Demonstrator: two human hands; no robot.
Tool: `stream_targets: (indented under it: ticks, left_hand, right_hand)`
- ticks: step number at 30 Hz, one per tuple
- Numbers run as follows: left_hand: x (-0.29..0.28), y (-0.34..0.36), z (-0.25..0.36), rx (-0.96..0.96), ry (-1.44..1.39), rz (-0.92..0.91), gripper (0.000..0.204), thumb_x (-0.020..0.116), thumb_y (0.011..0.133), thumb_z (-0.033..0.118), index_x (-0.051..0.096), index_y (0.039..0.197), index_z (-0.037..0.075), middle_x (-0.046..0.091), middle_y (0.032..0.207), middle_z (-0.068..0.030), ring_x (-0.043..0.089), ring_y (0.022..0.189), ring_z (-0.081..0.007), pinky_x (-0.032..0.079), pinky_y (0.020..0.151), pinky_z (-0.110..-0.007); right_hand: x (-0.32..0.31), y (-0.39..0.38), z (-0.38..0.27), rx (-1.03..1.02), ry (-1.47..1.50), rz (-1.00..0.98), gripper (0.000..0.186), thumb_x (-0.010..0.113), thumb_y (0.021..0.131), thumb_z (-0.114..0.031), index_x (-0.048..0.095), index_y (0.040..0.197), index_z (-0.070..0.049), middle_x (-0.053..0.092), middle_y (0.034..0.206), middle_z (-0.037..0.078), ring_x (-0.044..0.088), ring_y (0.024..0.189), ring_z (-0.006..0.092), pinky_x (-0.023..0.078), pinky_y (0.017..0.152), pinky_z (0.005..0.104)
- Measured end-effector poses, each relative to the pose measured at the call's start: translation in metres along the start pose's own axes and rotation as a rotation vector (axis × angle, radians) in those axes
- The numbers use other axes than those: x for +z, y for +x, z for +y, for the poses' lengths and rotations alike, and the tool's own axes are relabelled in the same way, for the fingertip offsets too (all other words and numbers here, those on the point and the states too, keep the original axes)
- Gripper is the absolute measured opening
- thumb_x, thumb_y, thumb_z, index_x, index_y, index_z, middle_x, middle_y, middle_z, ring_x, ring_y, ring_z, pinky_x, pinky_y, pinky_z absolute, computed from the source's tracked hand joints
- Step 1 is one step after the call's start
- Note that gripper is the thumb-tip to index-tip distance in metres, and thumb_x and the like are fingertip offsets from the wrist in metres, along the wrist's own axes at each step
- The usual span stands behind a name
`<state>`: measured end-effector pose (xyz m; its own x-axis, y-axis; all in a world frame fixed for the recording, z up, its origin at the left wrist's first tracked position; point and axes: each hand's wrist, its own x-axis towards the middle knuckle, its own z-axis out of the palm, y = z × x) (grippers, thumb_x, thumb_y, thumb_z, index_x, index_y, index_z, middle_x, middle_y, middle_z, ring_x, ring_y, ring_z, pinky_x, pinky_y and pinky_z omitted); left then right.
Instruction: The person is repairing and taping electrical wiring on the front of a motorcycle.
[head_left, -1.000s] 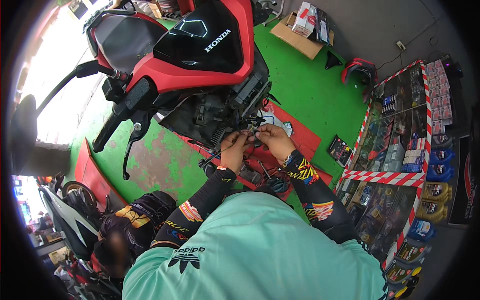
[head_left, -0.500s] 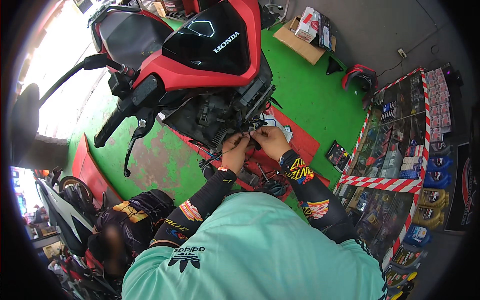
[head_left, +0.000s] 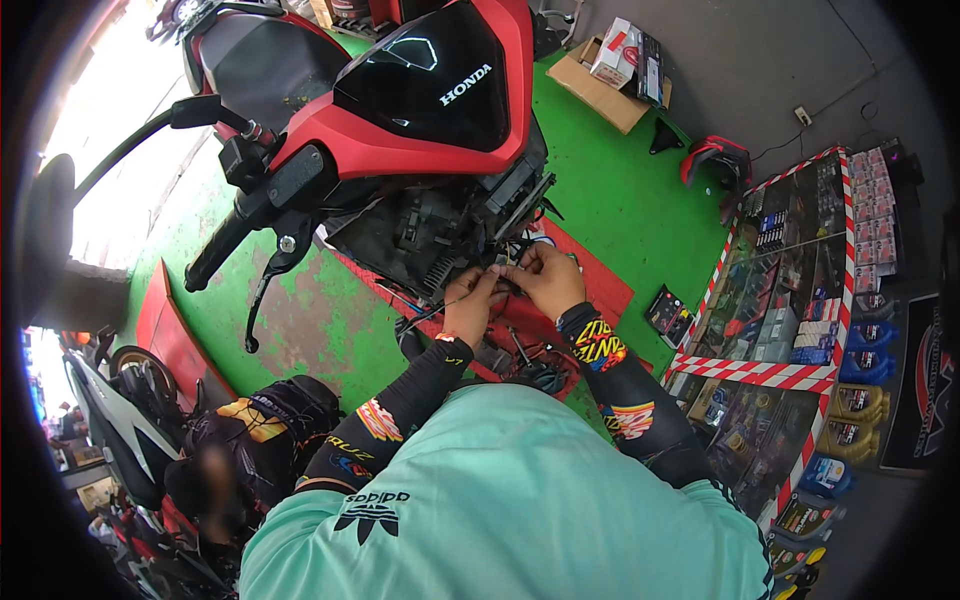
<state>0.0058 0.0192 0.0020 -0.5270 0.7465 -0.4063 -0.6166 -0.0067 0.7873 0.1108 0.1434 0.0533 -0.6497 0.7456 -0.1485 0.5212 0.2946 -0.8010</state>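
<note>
My left hand (head_left: 470,302) and my right hand (head_left: 548,280) meet at the opened front of a red and black scooter (head_left: 430,165). Thumbs and fingers are pinched close together, tip to tip, on what looks like a thin dark wire (head_left: 484,287). Its ends are hidden among the fingers and the parts behind. Just beyond my left hand are a finned metal part (head_left: 438,273) and exposed dark wiring. Patterned black sleeves cover both forearms.
A brake lever (head_left: 265,292) and handlebar grip (head_left: 215,250) jut out at left. A person (head_left: 255,440) is low at left, near another motorcycle (head_left: 120,430). A glass display case (head_left: 760,375) edged in striped tape stands at right. A cardboard box (head_left: 600,88) lies at far right.
My right hand has shifted slightly up and right, its fingers curling more. The left hand stays nearly in place. The view has shifted slightly.
</note>
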Motion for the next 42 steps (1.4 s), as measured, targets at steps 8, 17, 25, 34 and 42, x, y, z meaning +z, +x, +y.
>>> stream_targets:
  ticks: [8, 17, 25, 34, 42]
  left_hand:
    - [0.005, -0.001, 0.007, -0.017, -0.033, -0.013, 0.023, 0.061, 0.105, 0.019, 0.066, 0.11, -0.003, 0.07, 0.104, -0.0092, 0.071, 0.091, -0.0159, 0.058, 0.085, -0.029]
    - [-0.001, 0.001, -0.001, 0.031, 0.084, -0.008, 0.021, 0.062, 0.104, 0.016, 0.067, 0.105, -0.003, 0.07, 0.099, -0.0081, 0.069, 0.089, -0.0128, 0.057, 0.082, -0.026]
    - [-0.001, -0.003, 0.005, 0.135, 0.263, 0.001, 0.022, 0.066, 0.101, 0.017, 0.07, 0.101, -0.005, 0.074, 0.091, -0.0074, 0.068, 0.079, -0.0092, 0.051, 0.07, -0.022]
    - [-0.006, -0.019, 0.009, 0.091, 0.246, 0.021, 0.028, 0.07, 0.098, 0.009, 0.06, 0.12, -0.005, 0.071, 0.109, -0.0104, 0.069, 0.097, -0.014, 0.056, 0.086, -0.027]
    - [-0.007, -0.008, -0.002, 0.052, -0.092, -0.023, 0.021, 0.063, 0.1, 0.005, 0.055, 0.119, -0.001, 0.063, 0.111, -0.0101, 0.068, 0.102, -0.019, 0.059, 0.092, -0.034]
  right_hand:
    - [-0.007, 0.0, 0.004, -0.652, -0.314, 0.08, 0.019, 0.076, 0.083, -0.014, 0.073, 0.101, -0.014, 0.064, 0.098, 0.004, 0.066, 0.09, 0.0277, 0.05, 0.075, 0.042]
    - [-0.03, 0.019, -0.001, -0.867, -0.537, -0.108, 0.019, 0.073, 0.083, -0.019, 0.076, 0.102, -0.018, 0.063, 0.1, 0.0, 0.062, 0.098, 0.0238, 0.046, 0.086, 0.0401]
    - [-0.033, 0.026, -0.006, -0.924, -0.738, -0.213, 0.021, 0.072, 0.081, -0.017, 0.073, 0.101, -0.016, 0.063, 0.103, 0.0, 0.059, 0.105, 0.0215, 0.046, 0.089, 0.039]
    - [-0.028, 0.027, -0.001, -0.986, -0.697, -0.141, 0.02, 0.07, 0.082, -0.019, 0.066, 0.1, -0.013, 0.064, 0.104, 0.003, 0.061, 0.105, 0.0229, 0.047, 0.088, 0.0386]
    - [-0.031, 0.039, 0.004, -1.048, -0.68, -0.217, 0.012, 0.068, 0.085, -0.022, 0.065, 0.092, -0.012, 0.067, 0.091, 0.004, 0.066, 0.094, 0.0242, 0.049, 0.088, 0.0397]
